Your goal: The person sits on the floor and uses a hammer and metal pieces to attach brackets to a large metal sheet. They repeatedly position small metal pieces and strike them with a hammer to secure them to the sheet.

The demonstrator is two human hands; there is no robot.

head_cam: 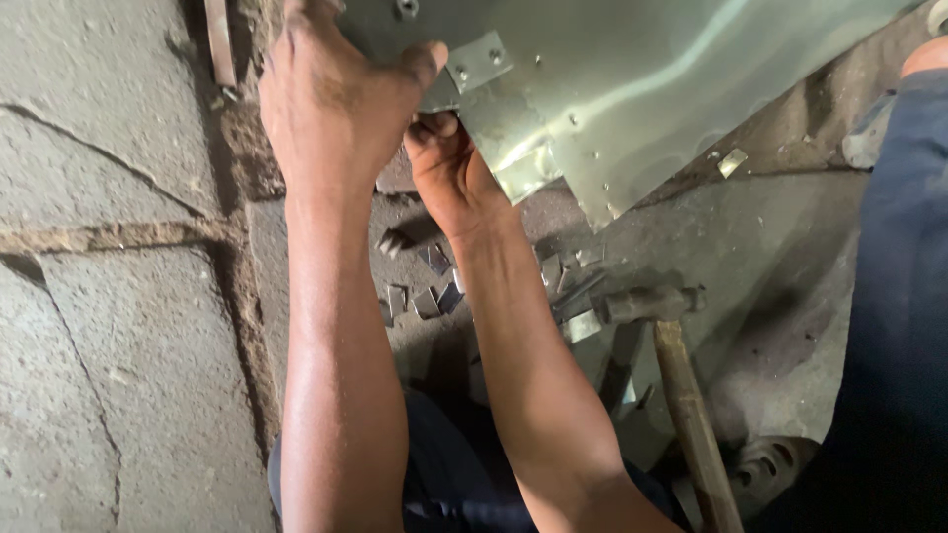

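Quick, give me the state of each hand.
Left hand: closed on the edge of the metal sheet, thumb on a small bracket.
Right hand: closed, gripping the sheet from beneath.

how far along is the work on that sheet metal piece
Done: the metal sheet already shows several rivets. In hand: the left hand and right hand press a small bracket at its edge. Left: the hammer lies unused beside loose cut metal pieces on the floor.

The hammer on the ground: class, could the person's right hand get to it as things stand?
Probably yes, once freed. The hammer lies uncovered beside the right forearm, handle toward the person, but the right hand is now busy gripping under the metal sheet.
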